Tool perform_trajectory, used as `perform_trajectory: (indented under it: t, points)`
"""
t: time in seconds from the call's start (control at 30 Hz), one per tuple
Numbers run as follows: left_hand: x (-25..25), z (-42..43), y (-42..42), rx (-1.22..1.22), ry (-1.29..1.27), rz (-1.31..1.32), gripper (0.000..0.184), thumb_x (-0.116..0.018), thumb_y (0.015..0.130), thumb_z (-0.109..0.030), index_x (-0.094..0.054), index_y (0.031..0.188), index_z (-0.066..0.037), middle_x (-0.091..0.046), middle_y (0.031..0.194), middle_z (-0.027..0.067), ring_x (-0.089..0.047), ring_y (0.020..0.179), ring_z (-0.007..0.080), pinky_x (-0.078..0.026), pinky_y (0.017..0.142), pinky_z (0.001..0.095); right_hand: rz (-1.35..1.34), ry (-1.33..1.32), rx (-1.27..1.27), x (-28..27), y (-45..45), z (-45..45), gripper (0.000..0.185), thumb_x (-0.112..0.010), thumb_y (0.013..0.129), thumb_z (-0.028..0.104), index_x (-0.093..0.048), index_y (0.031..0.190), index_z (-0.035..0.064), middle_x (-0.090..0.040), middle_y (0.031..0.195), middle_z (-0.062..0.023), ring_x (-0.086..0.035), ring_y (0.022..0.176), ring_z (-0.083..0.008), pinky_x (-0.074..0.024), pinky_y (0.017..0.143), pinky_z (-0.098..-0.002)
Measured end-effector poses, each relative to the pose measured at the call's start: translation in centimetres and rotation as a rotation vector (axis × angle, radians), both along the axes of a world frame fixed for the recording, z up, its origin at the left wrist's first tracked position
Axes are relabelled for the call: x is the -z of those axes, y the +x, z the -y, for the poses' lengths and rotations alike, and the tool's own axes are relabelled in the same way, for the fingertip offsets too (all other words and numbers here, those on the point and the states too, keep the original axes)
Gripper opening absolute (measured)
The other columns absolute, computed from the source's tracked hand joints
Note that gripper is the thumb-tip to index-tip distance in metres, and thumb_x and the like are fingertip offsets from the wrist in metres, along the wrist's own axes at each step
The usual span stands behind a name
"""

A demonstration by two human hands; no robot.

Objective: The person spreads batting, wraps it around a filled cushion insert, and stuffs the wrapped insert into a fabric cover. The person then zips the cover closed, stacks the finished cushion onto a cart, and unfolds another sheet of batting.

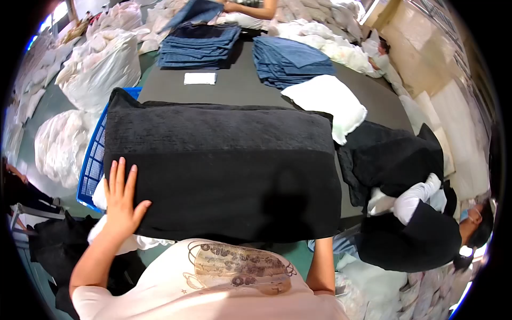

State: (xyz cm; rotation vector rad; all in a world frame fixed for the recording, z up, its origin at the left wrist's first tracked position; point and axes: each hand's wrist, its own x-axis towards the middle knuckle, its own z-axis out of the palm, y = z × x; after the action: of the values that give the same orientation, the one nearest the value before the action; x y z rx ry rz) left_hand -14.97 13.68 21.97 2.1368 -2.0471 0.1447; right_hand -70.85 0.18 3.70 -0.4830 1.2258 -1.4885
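A large stretch of dark fabric [224, 186], black in front and greyer along the far band, lies spread before me over the near end of the table. My left hand [122, 197] rests flat on its left side, fingers spread and thumb out. On the right, my forearm reaches up to the fabric's near edge, and the hand is hidden under it. A white cloth [330, 104] touches the fabric's far right corner. Crumpled dark cloth [394, 154] lies just beyond its right side.
Two stacks of folded blue denim [200, 47] [290, 60] and a small white packet [200, 78] sit farther up the grey table [234, 88]. A blue crate [90, 165] stands at left. A co-worker in white gloves [418, 200] handles black cloth at right; another holds denim at the far end.
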Motion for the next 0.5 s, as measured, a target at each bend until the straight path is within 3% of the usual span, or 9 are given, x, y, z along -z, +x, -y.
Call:
perform_trajectory:
  t: [0.17, 0.3, 0.5]
  points:
    - [8.8, 7.4, -0.3, -0.044, -0.225, -0.006, 0.079, -0.062, 0.086, -0.043, -0.036, 0.153, -0.009, -0.021, 0.163, 0.0185, -0.016, 0.151, 0.0382, -0.005, 0.117, 0.0630, 0.043, 0.023, 0.011, 1.5, 1.0, 4.6, 0.049, -0.061, 0.092, 0.031, -0.053, 0.131, 0.0021, -0.057, 0.132, -0.0155, -0.060, 0.113, -0.0308, -0.0539, 0.089, -0.0426]
    - [8.2, 11.5, -0.4, -0.019, -0.295, -0.130, 0.073, -0.061, 0.089, -0.045, -0.038, 0.152, -0.015, -0.024, 0.162, 0.0148, -0.018, 0.151, 0.0343, -0.005, 0.115, 0.0672, 0.056, 0.028, 0.022, 1.6, 1.4, 7.1, 0.049, -0.057, 0.095, 0.032, -0.052, 0.133, 0.0022, -0.057, 0.133, -0.0150, -0.059, 0.114, -0.0301, -0.0537, 0.089, -0.0425]
    - [8.1, 8.2, 2.1, 0.053, -0.325, -0.225, 0.072, -0.064, 0.088, -0.043, -0.041, 0.151, -0.016, -0.026, 0.162, 0.0137, -0.020, 0.150, 0.0338, -0.006, 0.114, 0.0690, 0.012, 0.037, 0.158, 0.8, 4.1, 1.5, 0.049, -0.053, 0.098, 0.033, -0.051, 0.136, 0.0025, -0.056, 0.135, -0.0144, -0.059, 0.116, -0.0291, -0.0534, 0.091, -0.0422]
